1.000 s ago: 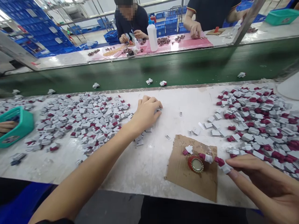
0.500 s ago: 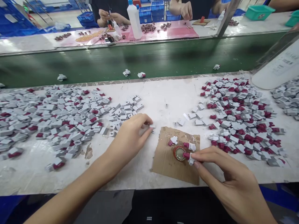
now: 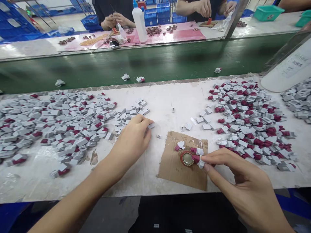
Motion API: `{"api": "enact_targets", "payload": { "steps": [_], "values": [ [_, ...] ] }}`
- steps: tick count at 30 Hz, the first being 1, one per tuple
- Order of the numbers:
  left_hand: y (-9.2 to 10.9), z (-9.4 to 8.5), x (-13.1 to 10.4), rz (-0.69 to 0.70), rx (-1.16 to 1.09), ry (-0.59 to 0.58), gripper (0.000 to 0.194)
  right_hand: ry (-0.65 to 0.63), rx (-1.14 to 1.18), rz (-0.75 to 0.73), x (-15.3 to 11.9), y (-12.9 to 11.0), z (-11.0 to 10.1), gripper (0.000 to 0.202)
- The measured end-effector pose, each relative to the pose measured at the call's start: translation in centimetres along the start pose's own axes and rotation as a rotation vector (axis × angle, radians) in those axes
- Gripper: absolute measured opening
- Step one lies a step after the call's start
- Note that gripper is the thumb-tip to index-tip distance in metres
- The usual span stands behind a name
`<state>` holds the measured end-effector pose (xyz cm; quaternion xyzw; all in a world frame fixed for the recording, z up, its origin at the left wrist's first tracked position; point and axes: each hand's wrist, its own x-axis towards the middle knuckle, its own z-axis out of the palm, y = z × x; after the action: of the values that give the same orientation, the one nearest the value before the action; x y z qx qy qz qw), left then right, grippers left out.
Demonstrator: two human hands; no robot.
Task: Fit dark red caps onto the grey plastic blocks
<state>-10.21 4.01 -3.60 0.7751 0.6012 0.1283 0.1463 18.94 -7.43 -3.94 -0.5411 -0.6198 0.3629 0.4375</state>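
Observation:
My right hand pinches a small grey-and-maroon plastic piece between thumb and forefinger, its maroon end at the rim of an upturned bottle cap. The cap lies on a square of brown cardboard, along with two more grey-and-maroon pieces, one at the cap's upper left and one above my fingertips. My left hand is closed at the fingertips on a small grey block, beside a pile of grey blocks. A tiny flat piece lies just right of that hand.
Large heaps of grey and maroon pieces lie left and right. A white bottle stands at the right. Beyond the table runs a green conveyor belt carrying several pieces. Co-workers' hands work at the far table.
My left hand has shifted slightly up and left with the grey block, uncovering the tiny flat piece. My right hand has moved slightly right with its piece. Belt pieces have drifted left.

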Motion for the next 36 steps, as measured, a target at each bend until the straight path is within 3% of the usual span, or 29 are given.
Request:
{"api": "enact_targets", "payload": {
  "steps": [4, 8, 11, 14, 19, 22, 36],
  "values": [
    [0.5, -0.5, 0.1, 0.034, -0.038, -0.086, 0.028, 0.065, 0.086, 0.107, 0.3, 0.7, -0.5, 0.009],
    [0.7, -1.5, 0.3, -0.077, -0.137, -0.078, 0.015, 0.11, 0.344, 0.262, 0.9, 1.5, -0.5, 0.007],
    [1.5, -2.1, 0.4, -0.17, -0.345, -0.019, 0.02, 0.157, 0.577, 0.376, 1.5, 1.8, -0.3, 0.015],
    [3.3, -2.2, 0.3, -0.19, -0.676, -0.059, 0.029, 0.141, 0.712, 0.418, 2.3, 1.5, 0.0, 0.014],
    [6.8, -0.7, 0.2, -0.153, -1.239, -0.274, 0.033, 0.152, 0.801, 0.316, 3.6, 1.2, 0.5, 0.007],
    [7.8, 0.1, 0.3, -0.161, -1.423, -0.381, 0.031, 0.185, 0.772, 0.257, 4.2, 1.2, 0.8, 0.005],
    [7.9, 0.9, 0.5, -0.13, -1.481, -0.442, 0.017, 0.11, 0.519, 0.074, 4.5, 0.7, 0.6, 0.015]
  ]
}}
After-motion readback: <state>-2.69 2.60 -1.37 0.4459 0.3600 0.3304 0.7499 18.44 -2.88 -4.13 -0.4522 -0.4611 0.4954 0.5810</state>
